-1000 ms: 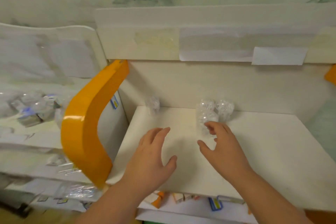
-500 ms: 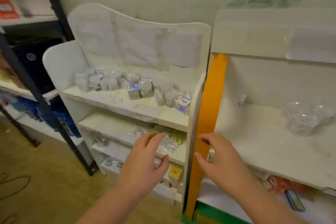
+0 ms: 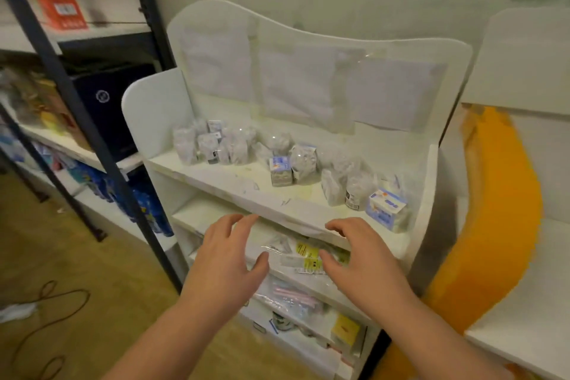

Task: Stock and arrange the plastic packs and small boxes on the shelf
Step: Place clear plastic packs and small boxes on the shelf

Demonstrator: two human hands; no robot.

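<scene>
A white shelf unit (image 3: pixel 246 191) stands in front of me. Its top shelf holds several clear plastic packs (image 3: pixel 212 145) at the left and middle, more packs (image 3: pixel 345 182) toward the right, a small blue-and-white box (image 3: pixel 280 170) in the middle and another box (image 3: pixel 387 205) at the right end. My left hand (image 3: pixel 226 259) and my right hand (image 3: pixel 362 259) hover side by side below the top shelf's front edge, fingers spread and relaxed, holding nothing.
The lower shelves carry flat plastic bags with yellow labels (image 3: pixel 305 256), pink items (image 3: pixel 293 295) and a yellow box (image 3: pixel 345 328). A dark metal rack (image 3: pixel 77 95) stands at the left. An orange-edged white unit (image 3: pixel 493 225) adjoins at the right. A cable (image 3: pixel 46 318) lies on the floor.
My view has swung left from the orange-edged unit's shelf to the white shelf unit. Both hands came away from the clear packs there and now hover empty before this unit.
</scene>
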